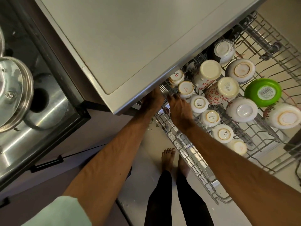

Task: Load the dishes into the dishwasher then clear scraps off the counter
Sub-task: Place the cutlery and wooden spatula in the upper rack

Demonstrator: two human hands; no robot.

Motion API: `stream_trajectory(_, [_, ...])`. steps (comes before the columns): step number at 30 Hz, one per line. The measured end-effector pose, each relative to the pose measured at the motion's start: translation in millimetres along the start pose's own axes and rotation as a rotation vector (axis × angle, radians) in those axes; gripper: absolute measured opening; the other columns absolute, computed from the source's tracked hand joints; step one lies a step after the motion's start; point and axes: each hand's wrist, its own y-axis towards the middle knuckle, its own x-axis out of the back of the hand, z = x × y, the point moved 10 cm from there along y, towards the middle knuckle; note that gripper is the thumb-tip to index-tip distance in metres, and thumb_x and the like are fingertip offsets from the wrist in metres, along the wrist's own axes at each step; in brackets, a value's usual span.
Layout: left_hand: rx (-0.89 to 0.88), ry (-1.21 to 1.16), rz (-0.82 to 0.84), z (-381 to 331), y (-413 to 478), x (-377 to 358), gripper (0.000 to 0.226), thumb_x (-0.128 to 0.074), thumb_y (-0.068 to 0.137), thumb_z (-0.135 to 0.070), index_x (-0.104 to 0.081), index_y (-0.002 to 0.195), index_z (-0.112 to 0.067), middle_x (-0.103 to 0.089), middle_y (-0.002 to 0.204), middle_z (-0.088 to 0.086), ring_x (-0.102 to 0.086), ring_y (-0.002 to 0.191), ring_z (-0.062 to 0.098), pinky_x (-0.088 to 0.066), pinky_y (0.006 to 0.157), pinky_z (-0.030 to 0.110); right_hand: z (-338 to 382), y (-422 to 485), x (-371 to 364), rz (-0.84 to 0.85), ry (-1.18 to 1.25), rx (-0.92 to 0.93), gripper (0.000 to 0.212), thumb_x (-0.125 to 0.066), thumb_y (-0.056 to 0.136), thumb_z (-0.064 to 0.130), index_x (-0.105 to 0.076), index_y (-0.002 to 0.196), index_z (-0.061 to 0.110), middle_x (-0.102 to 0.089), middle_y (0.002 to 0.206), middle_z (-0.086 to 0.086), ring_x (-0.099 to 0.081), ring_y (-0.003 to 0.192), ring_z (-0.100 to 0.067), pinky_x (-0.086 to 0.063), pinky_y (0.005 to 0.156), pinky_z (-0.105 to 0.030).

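Left hand (152, 99) reaches under the counter (130, 38) lip at the rack's (187, 154) corner. Its fingers are hidden there, so we cannot tell whether they are spread or gripping. Right hand (179, 110) sits just beside it over the same corner, fingers bent down toward a fork (162, 90) whose tines stick up at the rack's edge. We cannot tell whether they pinch the fork or only touch the wire.

We judge this to be the loading step, with the fork being seated in the rack and the scraps not yet dealt with. The next move calls for settling the fork between the wires, then drawing both hands out from under the lip without nudging anything.

Upturned cups (199, 103) line the rack right beside the right hand. Patterned mugs (222, 90), white bowls (241, 110) and a green bowl (263, 92) fill the rack's middle. The far side of the rack is bare wire. The counter overhangs the rack's back row and cramps the reach. A steel pot (14, 92) sits on the stove (48, 111), well apart from the rack. Bare feet (168, 159) stand below the rack's rail.
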Motion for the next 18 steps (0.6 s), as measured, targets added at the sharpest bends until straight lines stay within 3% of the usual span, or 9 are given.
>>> stream_trajectory(3, [-0.078,0.025,-0.035,-12.7,-19.3,11.9,0.023,-0.061,0.099,-0.014,-0.059,0.121,-0.007,-0.063,0.105,0.005,-0.063,0.099,0.020,-0.047,0.076,0.021,4.0,-18.1,18.2,-0.075,0.080,-0.035,0.066,-0.053,0.089,-0.007,-0.039,0.152,0.010,-0.050,0.144,-0.021,-0.062,0.115,-0.038,-0.058,0.087,-0.043])
stream_trajectory(5, [-0.166,-0.001,-0.067,-22.4,-44.6,26.5,0.019,-0.064,0.096,-0.013,-0.064,0.115,-0.008,-0.067,0.110,0.009,-0.065,0.104,0.025,-0.057,0.085,0.033,4.5,-37.5,31.2,-0.121,0.183,-0.078,0.065,-0.052,0.083,-0.010,-0.050,0.145,0.008,-0.053,0.143,-0.021,-0.060,0.120,-0.040,-0.057,0.089,-0.044])
stream_trajectory(8, [-0.199,-0.050,-0.029,-21.5,-92.6,42.3,0.019,-0.054,0.098,-0.010,-0.062,0.115,-0.013,-0.067,0.113,0.012,-0.062,0.110,0.031,-0.056,0.087,0.046,7.9,-75.5,59.0,-0.195,0.368,-0.161,0.057,-0.050,0.074,-0.009,-0.064,0.128,0.001,-0.059,0.136,-0.021,-0.059,0.119,-0.040,-0.057,0.088,-0.049])
stream_trajectory(10, [-0.232,-0.090,-0.078,-22.3,-140.5,66.8,0.020,-0.050,0.099,-0.010,-0.061,0.115,-0.015,-0.068,0.110,0.012,-0.064,0.103,0.033,-0.055,0.083,0.049,16.8,-105.5,85.8,-0.230,0.452,-0.212,0.054,-0.052,0.069,-0.016,-0.068,0.117,0.001,-0.062,0.129,-0.020,-0.059,0.116,-0.038,-0.055,0.090,-0.045])
stream_trajectory(14, [-0.277,-0.215,-0.172,-4.9,-234.8,121.9,0.015,-0.052,0.101,-0.014,-0.063,0.111,-0.014,-0.069,0.104,0.007,-0.066,0.089,0.026,-0.055,0.076,0.040,63.1,-164.8,158.0,-0.333,0.564,-0.142,0.035,-0.045,0.078,-0.004,-0.070,0.101,0.006,-0.068,0.110,-0.011,-0.062,0.105,-0.027,-0.047,0.089,-0.027])
stream_trajectory(18, [-0.241,-0.260,-0.301,32.8,-302.9,186.5,0.013,-0.056,0.101,-0.016,-0.064,0.110,-0.013,-0.069,0.104,0.005,-0.065,0.088,0.024,-0.046,0.074,0.029,127.4,-194.7,203.5,-0.309,0.589,-0.027,0.020,-0.050,0.091,0.007,-0.069,0.095,0.012,-0.068,0.103,-0.004,-0.063,0.100,-0.020,-0.051,0.086,-0.028])
